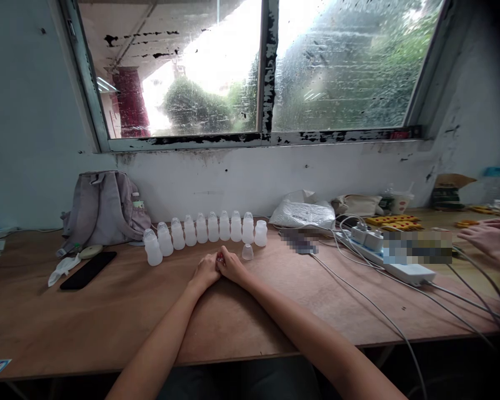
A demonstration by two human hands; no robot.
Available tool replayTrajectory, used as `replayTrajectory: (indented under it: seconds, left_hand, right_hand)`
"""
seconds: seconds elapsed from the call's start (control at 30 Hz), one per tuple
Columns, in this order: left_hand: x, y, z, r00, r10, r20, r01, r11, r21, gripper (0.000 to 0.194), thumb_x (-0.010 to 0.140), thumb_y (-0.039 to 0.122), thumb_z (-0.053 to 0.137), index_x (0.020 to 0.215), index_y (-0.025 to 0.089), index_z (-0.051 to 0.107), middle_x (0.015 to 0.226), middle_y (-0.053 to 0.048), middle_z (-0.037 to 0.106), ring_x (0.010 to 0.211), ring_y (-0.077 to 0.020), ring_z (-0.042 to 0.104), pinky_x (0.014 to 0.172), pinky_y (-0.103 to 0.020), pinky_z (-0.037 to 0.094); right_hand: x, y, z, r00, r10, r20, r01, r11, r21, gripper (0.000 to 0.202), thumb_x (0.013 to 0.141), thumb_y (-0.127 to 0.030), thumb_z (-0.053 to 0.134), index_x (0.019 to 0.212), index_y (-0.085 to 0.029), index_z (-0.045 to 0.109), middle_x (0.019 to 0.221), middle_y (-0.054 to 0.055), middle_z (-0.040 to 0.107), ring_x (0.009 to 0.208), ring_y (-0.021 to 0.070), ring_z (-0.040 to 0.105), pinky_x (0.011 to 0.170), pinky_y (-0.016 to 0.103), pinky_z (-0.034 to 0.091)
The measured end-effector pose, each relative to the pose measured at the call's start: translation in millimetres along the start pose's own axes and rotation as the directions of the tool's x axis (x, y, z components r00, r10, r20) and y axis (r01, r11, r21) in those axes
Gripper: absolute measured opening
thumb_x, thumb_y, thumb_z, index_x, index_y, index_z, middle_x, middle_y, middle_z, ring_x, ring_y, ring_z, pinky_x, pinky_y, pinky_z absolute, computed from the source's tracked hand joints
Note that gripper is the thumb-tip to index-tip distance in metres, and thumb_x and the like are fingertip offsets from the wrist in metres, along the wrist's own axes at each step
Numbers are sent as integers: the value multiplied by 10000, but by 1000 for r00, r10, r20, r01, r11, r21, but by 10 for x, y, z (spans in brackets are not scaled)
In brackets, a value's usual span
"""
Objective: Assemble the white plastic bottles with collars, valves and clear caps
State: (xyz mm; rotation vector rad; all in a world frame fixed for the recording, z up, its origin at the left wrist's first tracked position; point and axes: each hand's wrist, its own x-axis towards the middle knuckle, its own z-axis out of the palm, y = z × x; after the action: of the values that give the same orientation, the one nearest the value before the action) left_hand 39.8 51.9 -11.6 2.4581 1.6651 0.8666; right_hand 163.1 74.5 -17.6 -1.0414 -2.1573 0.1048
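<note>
My left hand (209,269) and my right hand (230,266) meet over the middle of the table, fingers closed together. A small, partly clear piece (220,256) shows between them, mostly hidden by the fingers. Behind them, a curved row of several frosted white baby bottles (190,231) stands upright, most with clear domed caps. The rightmost bottle (260,233) has no dome over its top. Close to my right hand, a loose translucent domed cap (247,252) rests on the table in front of the row.
A grey backpack (102,208), a black phone (89,270) and a white crumpled item (64,270) lie left. Rightward are a silvery plastic bag (303,212), a white power strip (404,270) with trailing cables, and yellow pieces (394,222). Another person's hand (489,239) is at the far right.
</note>
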Motion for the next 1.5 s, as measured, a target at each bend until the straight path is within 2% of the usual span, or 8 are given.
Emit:
replayTrajectory:
  seconds: [0.4, 0.57, 0.63, 0.77, 0.9, 1.1, 1.3, 1.5]
  left_hand:
    - [23, -50, -108, 998, -52, 19, 50, 992, 112, 290, 758, 186, 427, 1035, 213, 507, 1031, -60, 597, 1017, -199, 499, 914, -328, 304]
    - [29, -105, -96, 993, -118, -6, 117, 982, 151, 260, 788, 287, 434, 1031, 212, 489, 997, -52, 612, 991, -197, 516, 919, -340, 294]
    - [26, -169, -110, 984, -176, -28, 178, 969, 169, 277, 796, 349, 434, 1025, 200, 483, 979, -64, 617, 971, -210, 524, 890, -349, 319]
    - [4, -293, -160, 945, -306, -120, 325, 922, 210, 313, 841, 399, 346, 1003, 162, 469, 1010, -112, 587, 1000, -252, 493, 874, -398, 320]
    - [-29, -324, -159, 895, -393, -210, 437, 867, 240, 343, 869, 385, 274, 1048, 145, 441, 1161, -165, 481, 1085, -292, 415, 892, -480, 277]
    - [-53, -331, -117, 886, -403, -230, 457, 847, 272, 335, 871, 381, 276, 1102, 206, 443, 1270, -152, 365, 1164, -290, 325, 922, -521, 230]
    - [-66, -388, -132, 878, -430, -212, 477, 826, 299, 297, 857, 336, 329, 1099, 250, 478, 1149, -125, 449, 1066, -278, 403, 907, -491, 252]
    - [-72, -420, -149, 857, -478, -194, 516, 799, 308, 329, 860, 234, 274, 1136, 181, 446, 1153, -166, 452, 1084, -293, 387, 908, -527, 220]
  right_hand:
    - [-28, -71, -56, 999, -35, 10, 36, 998, -43, 137, 776, -186, 409, 904, -189, 459, 845, 34, 579, 723, 141, 532, 636, 219, 360]
    - [-35, -113, -108, 999, -38, -1, 38, 998, -55, 208, 797, -164, 385, 988, -190, 463, 965, 47, 570, 839, 141, 534, 715, 215, 376]
    - [-33, -106, -130, 1000, -4, -4, 4, 997, -81, 220, 804, -180, 391, 1010, -194, 467, 1009, 52, 558, 891, 147, 524, 732, 215, 376]
    - [-21, -29, -143, 987, 162, 8, -159, 978, -137, 226, 808, -222, 410, 1022, -206, 479, 1044, 61, 546, 919, 166, 519, 681, 226, 376]
    - [0, 77, -111, 975, 220, 16, -216, 968, -126, 221, 820, -218, 396, 1027, -201, 469, 996, 54, 574, 866, 159, 545, 628, 225, 361]
    - [15, 139, -75, 977, 213, 34, -208, 973, -100, 279, 780, -183, 466, 1056, -215, 443, 875, 12, 600, 787, 134, 556, 597, 204, 345]
    - [17, 167, -66, 977, 209, -37, -212, 972, -106, 233, 781, -113, 382, 980, -190, 474, 928, 42, 575, 797, 138, 542, 589, 207, 349]
    - [41, 256, -124, 971, 207, -118, -222, 966, -131, 251, 754, -68, 374, 949, -151, 508, 962, 76, 564, 878, 153, 513, 716, 229, 375]
